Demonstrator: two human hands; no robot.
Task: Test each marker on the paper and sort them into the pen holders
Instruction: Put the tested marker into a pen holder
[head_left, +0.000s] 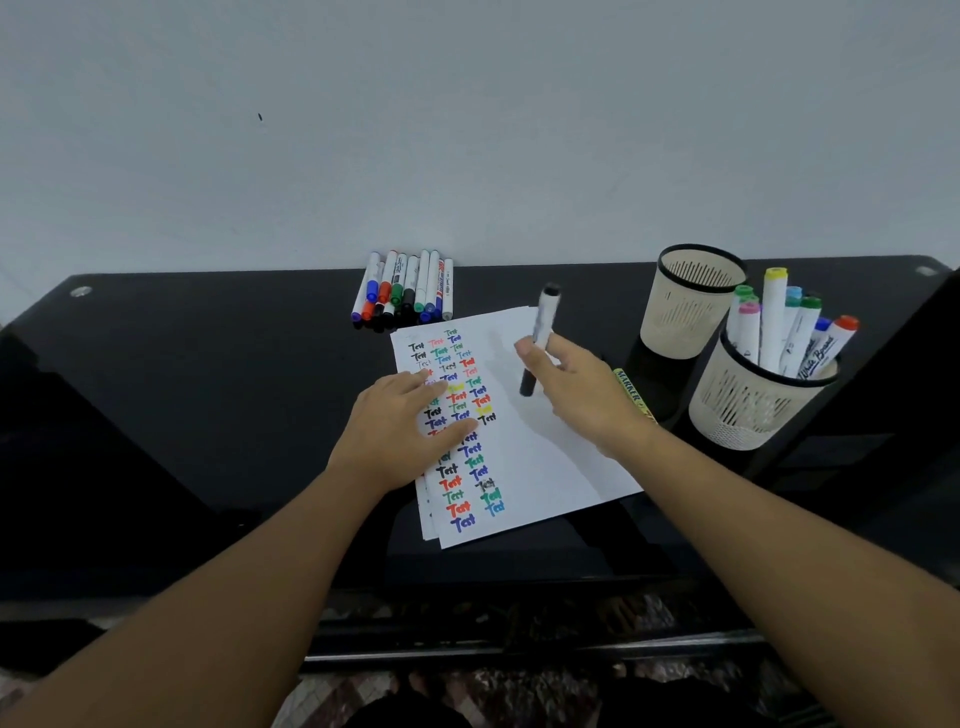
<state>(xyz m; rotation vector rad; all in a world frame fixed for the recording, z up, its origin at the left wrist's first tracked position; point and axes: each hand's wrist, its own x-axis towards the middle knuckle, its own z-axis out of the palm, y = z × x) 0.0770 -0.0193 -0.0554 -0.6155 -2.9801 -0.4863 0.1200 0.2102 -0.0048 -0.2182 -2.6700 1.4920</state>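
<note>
over the flat white paper (524, 457), right hand (576, 395) grips a cylindrical marker (540, 332).

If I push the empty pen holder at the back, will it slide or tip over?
The empty pen holder looks like thin perforated plastic, so probably light. On the glossy black table it would likely slide easily. Being tall with nothing inside, a high push might tip it.

Dim, even, cool indoor light. The glossy black table (208, 364) mirrors the pale wall along its far edge; soft shadows fall on the paper (545, 457) beneath the hands. The held marker (540, 338) is motion-blurred. Wide-angle distortion bows the table's far corners; overall focus is soft.
</note>
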